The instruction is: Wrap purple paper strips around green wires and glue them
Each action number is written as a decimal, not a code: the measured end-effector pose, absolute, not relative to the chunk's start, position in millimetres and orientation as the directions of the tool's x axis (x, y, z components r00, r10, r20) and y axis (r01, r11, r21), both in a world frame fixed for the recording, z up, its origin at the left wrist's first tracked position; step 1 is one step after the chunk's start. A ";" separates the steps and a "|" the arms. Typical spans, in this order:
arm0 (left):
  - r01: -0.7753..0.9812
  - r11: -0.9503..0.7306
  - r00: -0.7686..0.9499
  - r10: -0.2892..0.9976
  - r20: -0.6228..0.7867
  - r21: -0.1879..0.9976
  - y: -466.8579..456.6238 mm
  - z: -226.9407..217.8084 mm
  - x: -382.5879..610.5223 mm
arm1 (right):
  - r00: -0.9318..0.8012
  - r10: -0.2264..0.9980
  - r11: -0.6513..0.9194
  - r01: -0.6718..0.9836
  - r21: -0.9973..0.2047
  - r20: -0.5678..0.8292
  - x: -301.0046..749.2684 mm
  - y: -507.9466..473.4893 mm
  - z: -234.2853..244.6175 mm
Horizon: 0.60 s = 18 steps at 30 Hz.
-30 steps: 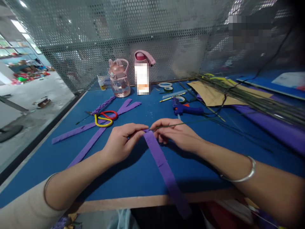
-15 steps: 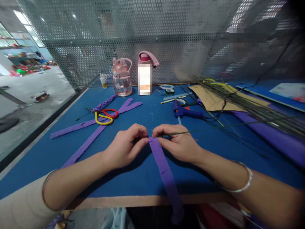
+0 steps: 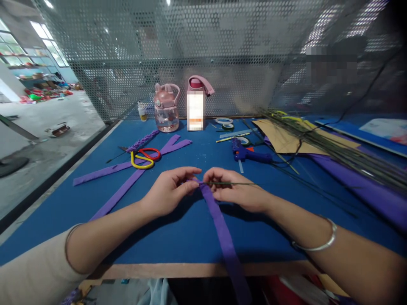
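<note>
Over one table (image 3: pixel 165 243), two hands (image 3: pixel 163 192) (image 3: pixel 243 192) hold one purple strip (image 3: pixel 222 226), one stem (image 3: pixel 238 184).

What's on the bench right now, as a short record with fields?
Left hand: pinching the purple strip near its upper end
Right hand: at the green stem; grip unclear
Strip's lower end: hanging over the table edge
Scissors: lying across other purple strips
Glue gun: beyond the right hand
Far side: pink-lidded bottle

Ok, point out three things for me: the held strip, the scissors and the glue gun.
Held strip (image 3: pixel 221 224): head view, on the middle of its purple length.
Scissors (image 3: pixel 143 167): head view, on the lower rim of the yellow handle loop.
Glue gun (image 3: pixel 258 157): head view, on its blue handle.
</note>
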State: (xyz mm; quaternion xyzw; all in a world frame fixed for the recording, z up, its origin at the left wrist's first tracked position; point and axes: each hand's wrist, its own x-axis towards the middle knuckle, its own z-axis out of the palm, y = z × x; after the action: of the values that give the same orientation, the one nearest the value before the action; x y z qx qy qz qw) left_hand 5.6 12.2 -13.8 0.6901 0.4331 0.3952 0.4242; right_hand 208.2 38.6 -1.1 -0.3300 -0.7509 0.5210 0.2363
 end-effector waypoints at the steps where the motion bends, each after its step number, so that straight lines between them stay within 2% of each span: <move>1: 0.342 -0.334 0.326 0.919 0.223 0.878 12.6 -14.5 4.8 | -0.682 0.730 0.244 0.302 -0.922 -0.030 207.6 38.2 -0.2; 5: 0.536 -0.522 0.423 0.846 0.324 0.663 11.7 -12.4 4.2 | -0.672 0.738 0.294 0.407 -0.865 -0.065 204.0 35.2 -0.1; 9: 0.624 -0.516 0.432 0.853 0.292 0.586 7.5 -5.1 6.3 | -0.668 0.733 0.203 0.397 -0.895 -0.129 204.6 34.4 -3.5; 11: 0.635 -0.501 0.431 0.862 0.268 0.588 7.3 -1.8 5.8 | -0.709 0.680 0.192 0.420 -0.887 -0.189 205.9 32.5 -1.8; 13: 0.631 -0.474 0.414 0.875 0.250 0.614 10.4 -0.4 3.0 | -0.803 0.506 0.210 0.469 -0.858 -0.315 206.2 26.7 5.8; 16: 0.617 -0.378 0.351 0.917 0.188 0.691 19.5 -3.5 -3.9 | -0.847 0.029 0.250 0.521 -0.816 -0.531 206.5 9.7 30.3; 17: 0.606 -0.341 0.336 0.929 0.157 0.719 22.6 -5.6 -6.1 | -0.825 -0.078 0.250 0.527 -0.812 -0.559 208.4 3.3 41.1; 18: 0.594 -0.312 0.329 0.935 0.130 0.741 25.3 -8.0 -7.9 | -0.818 -0.104 0.228 0.534 -0.814 -0.566 212.0 -2.4 52.3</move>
State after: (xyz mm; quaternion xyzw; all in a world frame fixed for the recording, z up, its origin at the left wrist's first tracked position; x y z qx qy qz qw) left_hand -7.9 25.3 -8.0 0.7583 0.5043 0.2848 0.2993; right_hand 212.0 -2.4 52.3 -0.1459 -0.7378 0.6037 -0.2642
